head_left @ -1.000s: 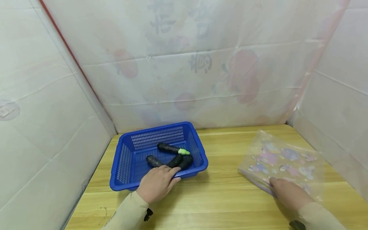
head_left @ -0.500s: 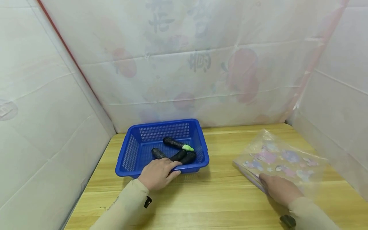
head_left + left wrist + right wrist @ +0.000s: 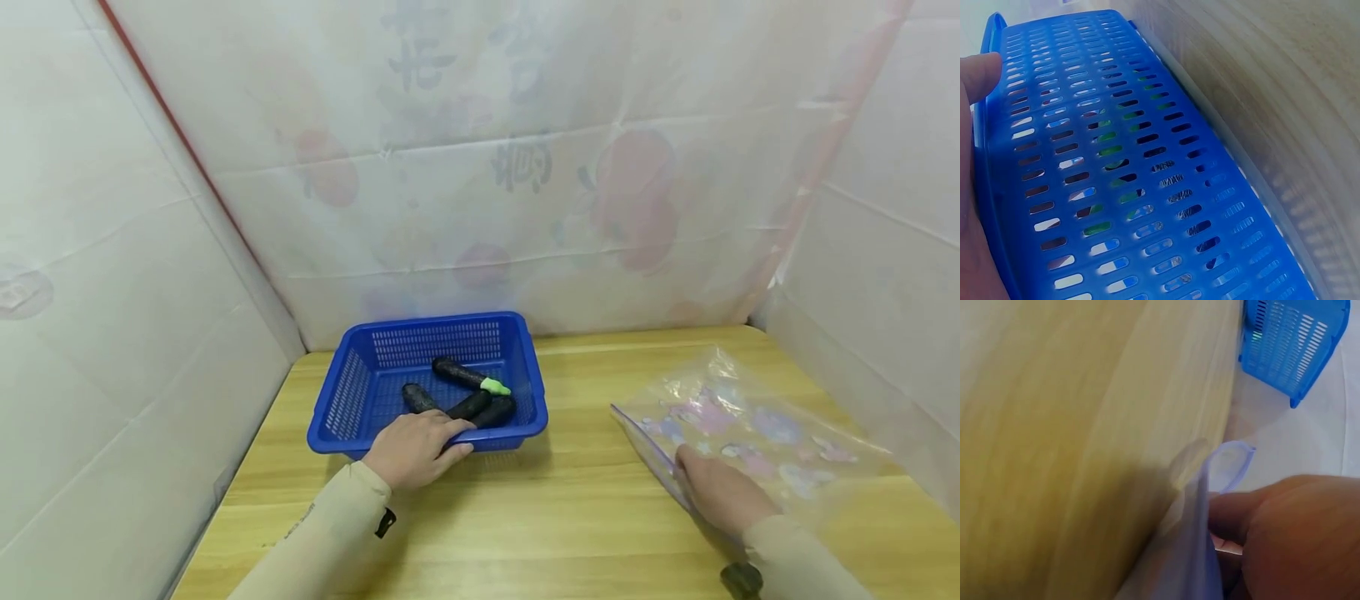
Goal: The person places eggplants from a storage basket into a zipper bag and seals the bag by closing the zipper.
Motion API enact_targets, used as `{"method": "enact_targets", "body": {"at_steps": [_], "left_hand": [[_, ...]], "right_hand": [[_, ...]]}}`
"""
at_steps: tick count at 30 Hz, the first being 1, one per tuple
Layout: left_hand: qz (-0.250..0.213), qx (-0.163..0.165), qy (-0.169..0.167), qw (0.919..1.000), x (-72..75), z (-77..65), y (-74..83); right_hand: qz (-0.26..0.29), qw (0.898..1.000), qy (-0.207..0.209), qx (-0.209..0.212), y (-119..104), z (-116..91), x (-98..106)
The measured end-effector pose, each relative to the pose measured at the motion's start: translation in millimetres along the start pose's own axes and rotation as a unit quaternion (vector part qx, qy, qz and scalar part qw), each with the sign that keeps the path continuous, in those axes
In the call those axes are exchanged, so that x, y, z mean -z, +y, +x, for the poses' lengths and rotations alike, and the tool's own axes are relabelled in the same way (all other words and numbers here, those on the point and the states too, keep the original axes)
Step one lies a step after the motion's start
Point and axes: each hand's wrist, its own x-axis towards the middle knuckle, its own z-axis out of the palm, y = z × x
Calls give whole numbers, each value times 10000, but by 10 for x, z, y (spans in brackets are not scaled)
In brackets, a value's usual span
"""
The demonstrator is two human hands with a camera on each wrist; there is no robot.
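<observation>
My left hand (image 3: 412, 448) grips the near rim of a blue plastic basket (image 3: 352, 446), its fingers over the edge and its thumb outside. In the left wrist view that thumb lies along the rim above the slotted wall (image 3: 1116, 156). Inside the basket lie several dark eggplants (image 3: 459, 373), one showing a pale green stem end. On the right, my right hand (image 3: 723, 492) pinches the purple-edged mouth of a clear zip bag (image 3: 772, 425) printed with pastel figures. The right wrist view shows the bag's mouth (image 3: 1232, 464) parted in a loop.
A wooden tabletop (image 3: 570, 517) bears the basket and bag. White printed sheeting (image 3: 480, 208) stands behind it, with pale walls on the left (image 3: 135, 333) and right (image 3: 877, 275).
The basket has shifted to the right and a little back, with the left hand still on its rim. The bag's mouth has turned and moved slightly left with the right hand.
</observation>
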Motion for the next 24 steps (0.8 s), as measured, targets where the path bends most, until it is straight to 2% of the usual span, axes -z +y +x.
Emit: {"method": "enact_targets", "body": {"at_steps": [5,9,13,18,24], "left_hand": [[-17,-13,21,10000,-23,-8,3],[-20,-28,4,10000,-30,-20,1],[-125,32,-200,9997,8,-22,4],[-424,75,-509,9978,134,8,-3],[-458,230,-555,9971,371,47,-77]], "right_hand": [[351,9980,-434,-286,-5,-15,-15],[249,9985,-440,-212,3,-18,-26],[120,9993,-350,-54,16,-27,-29],[77,9996,-250,56,34,-26,-22],[111,9996,-204,147,42,-4,-19]]}}
